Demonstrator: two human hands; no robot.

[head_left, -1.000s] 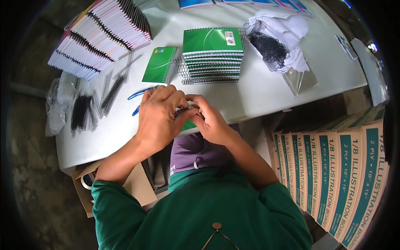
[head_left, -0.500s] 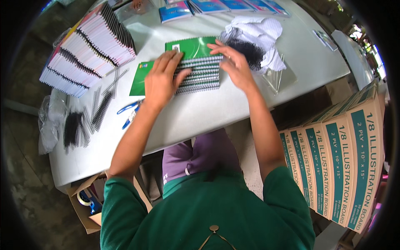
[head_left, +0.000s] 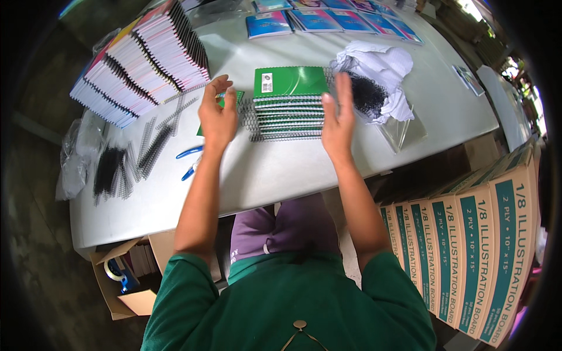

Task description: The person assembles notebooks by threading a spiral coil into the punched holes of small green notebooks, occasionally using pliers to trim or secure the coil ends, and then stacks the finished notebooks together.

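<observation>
A stack of green-covered spiral notebooks (head_left: 293,82) lies in front of me, bound edges toward me. My left hand (head_left: 218,117) is raised to the left of the stack, apart from it, fingers spread and holding nothing. Upright along the stack's right side, my right hand (head_left: 338,120) has its fingers stretched out; whether it touches the notebooks I cannot tell. Part of a green cover (head_left: 239,97) shows behind my left hand. Black binding coils (head_left: 249,120) stick out at the stack's left. Blue-handled pliers (head_left: 188,153) lie beside my left forearm.
Tall piles of spiral notebooks (head_left: 140,64) stand at the far left, near loose black coils (head_left: 111,169). At right, white crumpled paper (head_left: 398,64) holds more coils (head_left: 366,96). Blue notebooks (head_left: 319,22) line the back. Cardboard boxes (head_left: 468,245) flank the table's right side.
Both hands have come off the top of the stack to its sides. The top notebook, earlier set farther back, now lies more in line with those below.
</observation>
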